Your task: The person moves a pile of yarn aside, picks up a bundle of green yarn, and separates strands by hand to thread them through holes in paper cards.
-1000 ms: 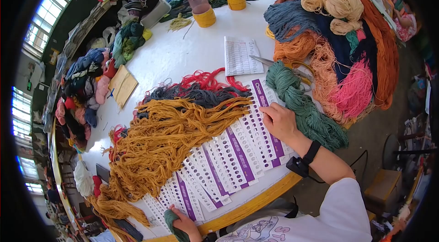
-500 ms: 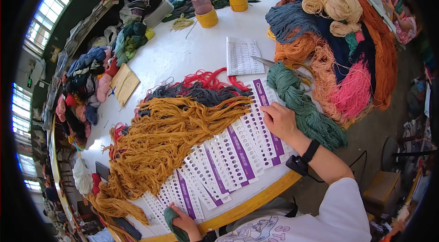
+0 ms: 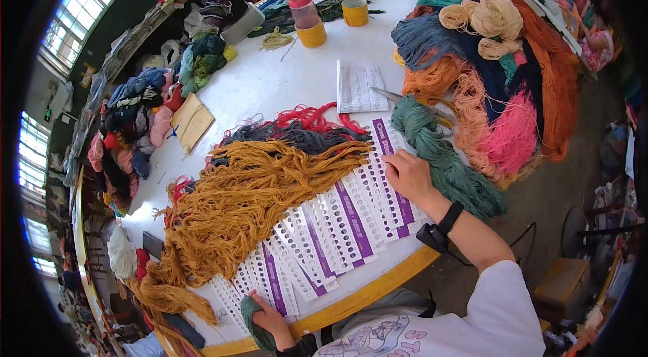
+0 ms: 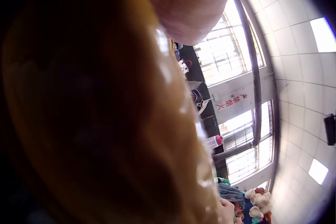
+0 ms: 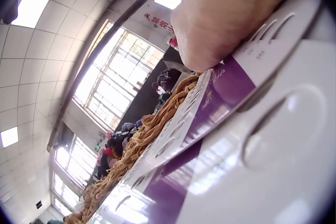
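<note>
My left hand (image 3: 271,322) grips a dark green bundle of yarn (image 3: 251,322) at the table's near edge, by the lowest cards. My right hand (image 3: 408,177) rests on the rightmost perforated card (image 3: 382,138), its fingers loosely bent over the purple strip. White punched cards with purple bands lie fanned side by side between the hands. Ochre yarn (image 3: 250,181) hangs from their upper ends in a thick spread, with dark grey yarn (image 3: 297,134) and red yarn (image 3: 314,116) behind it. A twisted green skein (image 3: 442,154) lies just right of my right hand.
Scissors (image 3: 388,94) lie beside a printed sheet (image 3: 359,87). A heap of orange, blue, pink and cream skeins (image 3: 496,16) covers the right side. A jar (image 3: 302,13) and a yellow tape roll (image 3: 354,11) stand farther back. More yarn (image 3: 138,121) is piled at the left edge.
The head view has shifted slightly, so the far table things appear a little lower and some farther right. Both hands keep their places on the green bundle and the card.
</note>
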`<state>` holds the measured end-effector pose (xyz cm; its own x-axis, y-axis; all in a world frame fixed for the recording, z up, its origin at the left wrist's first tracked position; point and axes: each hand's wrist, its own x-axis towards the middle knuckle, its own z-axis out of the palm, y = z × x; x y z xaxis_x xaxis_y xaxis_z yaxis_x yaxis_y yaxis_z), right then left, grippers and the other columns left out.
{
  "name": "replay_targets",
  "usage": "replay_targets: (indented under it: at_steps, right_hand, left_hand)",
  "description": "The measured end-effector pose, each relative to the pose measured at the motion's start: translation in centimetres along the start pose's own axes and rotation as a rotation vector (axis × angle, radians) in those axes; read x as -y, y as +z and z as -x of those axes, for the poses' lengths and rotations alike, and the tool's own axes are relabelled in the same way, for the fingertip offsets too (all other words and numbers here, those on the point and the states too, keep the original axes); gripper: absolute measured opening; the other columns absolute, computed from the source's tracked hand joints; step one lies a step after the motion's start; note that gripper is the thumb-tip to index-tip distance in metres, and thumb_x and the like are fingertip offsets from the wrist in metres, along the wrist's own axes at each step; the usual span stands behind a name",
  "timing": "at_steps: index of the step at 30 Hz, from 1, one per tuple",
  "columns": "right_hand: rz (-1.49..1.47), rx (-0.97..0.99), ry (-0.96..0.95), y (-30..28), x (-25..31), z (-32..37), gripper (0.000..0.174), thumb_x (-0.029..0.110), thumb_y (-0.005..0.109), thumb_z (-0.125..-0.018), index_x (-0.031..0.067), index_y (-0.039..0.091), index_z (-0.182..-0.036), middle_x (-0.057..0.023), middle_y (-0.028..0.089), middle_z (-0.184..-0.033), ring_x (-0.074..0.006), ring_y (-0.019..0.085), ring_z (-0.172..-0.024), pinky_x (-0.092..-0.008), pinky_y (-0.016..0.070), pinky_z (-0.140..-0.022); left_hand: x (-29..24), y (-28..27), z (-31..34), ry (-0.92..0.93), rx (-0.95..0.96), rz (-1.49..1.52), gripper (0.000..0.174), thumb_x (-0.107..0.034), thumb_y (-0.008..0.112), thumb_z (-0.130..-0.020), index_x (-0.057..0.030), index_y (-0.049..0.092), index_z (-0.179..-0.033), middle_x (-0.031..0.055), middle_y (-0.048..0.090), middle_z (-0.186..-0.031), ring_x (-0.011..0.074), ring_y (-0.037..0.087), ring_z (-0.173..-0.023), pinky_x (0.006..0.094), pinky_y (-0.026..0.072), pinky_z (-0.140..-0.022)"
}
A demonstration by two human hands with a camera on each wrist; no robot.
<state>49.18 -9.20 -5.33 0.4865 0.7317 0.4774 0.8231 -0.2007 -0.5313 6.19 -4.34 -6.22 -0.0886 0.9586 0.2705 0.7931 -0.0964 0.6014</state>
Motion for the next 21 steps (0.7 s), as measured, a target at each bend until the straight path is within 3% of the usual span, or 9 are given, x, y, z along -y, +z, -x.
replay_targets:
  at_steps: [5,8,11,14,15,17,21]
  right_hand:
    - [-0.005,-0.03,-0.024,0.1,-0.1,0.3,0.014,0.007,0.055,-0.071,0.0089,0.063,-0.083,-0.0061,0.057,-0.072,-0.0258,0.057,-0.06,-0.0353,0.048,-0.053]
    - [-0.006,0.054,0.056,-0.5,0.1,0.3,0.012,0.009,0.056,-0.072,0.0083,0.062,-0.082,-0.0063,0.057,-0.076,-0.0258,0.058,-0.064,-0.0358,0.048,-0.056]
    - [0.004,0.126,0.118,-1.9,2.1,1.1,0.023,0.015,0.059,-0.073,0.0078,0.061,-0.094,-0.0093,0.057,-0.09,-0.0274,0.057,-0.083,-0.0374,0.0465,-0.069]
    - [0.168,0.076,-0.168,-2.0,4.0,3.7,0.042,0.023,0.061,-0.073,0.0083,0.054,-0.112,-0.0128,0.05,-0.114,-0.0312,0.045,-0.109,-0.0425,0.0388,-0.087]
    - [0.186,0.282,-0.057,-1.9,4.1,4.9,0.056,0.032,0.06,-0.075,0.0091,0.045,-0.124,-0.0139,0.038,-0.129,-0.034,0.029,-0.123,-0.0491,0.0252,-0.099]
    - [0.228,0.287,-0.071,-1.4,3.6,6.3,0.056,0.035,0.058,-0.076,0.0093,0.045,-0.124,-0.0138,0.037,-0.131,-0.0327,0.027,-0.125,-0.0502,0.0233,-0.1]
    - [0.224,0.355,-0.076,-2.5,3.7,6.8,0.055,0.037,0.057,-0.078,0.0092,0.045,-0.124,-0.0132,0.036,-0.133,-0.0313,0.025,-0.127,-0.0509,0.0205,-0.101]
  left_hand:
    - [1.1,0.3,0.0,0.09,-0.04,0.065,0.023,-0.017,0.044,-0.091,0.0023,0.057,-0.094,0.0102,0.056,-0.081,0.0198,0.052,-0.073,0.03,0.0411,-0.07]
    - [0.0,-1.3,-0.2,-0.041,0.09,0.21,0.024,-0.018,0.045,-0.09,0.0027,0.057,-0.093,0.0097,0.056,-0.079,0.0181,0.052,-0.072,0.0291,0.0408,-0.07]
    - [0.0,-3.8,-0.3,-0.073,-0.032,0.327,0.025,-0.019,0.044,-0.091,0.0028,0.057,-0.092,0.0072,0.056,-0.079,0.0153,0.051,-0.072,0.0286,0.0404,-0.069]
    - [1.2,-5.7,0.2,-0.054,-0.082,0.381,0.023,-0.017,0.045,-0.091,0.0031,0.057,-0.092,0.0075,0.057,-0.083,0.0159,0.052,-0.077,0.0291,0.0406,-0.074]
    - [1.8,-6.3,0.3,-0.042,-0.073,0.384,0.023,-0.016,0.045,-0.091,0.0032,0.057,-0.093,0.0078,0.058,-0.084,0.0163,0.052,-0.08,0.0293,0.0407,-0.076]
    - [4.5,-6.6,0.5,-0.028,-0.01,0.417,0.02,-0.013,0.046,-0.09,0.0037,0.057,-0.092,0.0107,0.059,-0.095,0.0205,0.054,-0.093,0.0311,0.0394,-0.086]
    - [4.6,-6.2,2.2,0.015,0.186,0.323,0.017,-0.01,0.047,-0.088,0.0029,0.059,-0.088,0.0156,0.056,-0.111,0.0264,0.049,-0.109,0.0341,0.0361,-0.093]
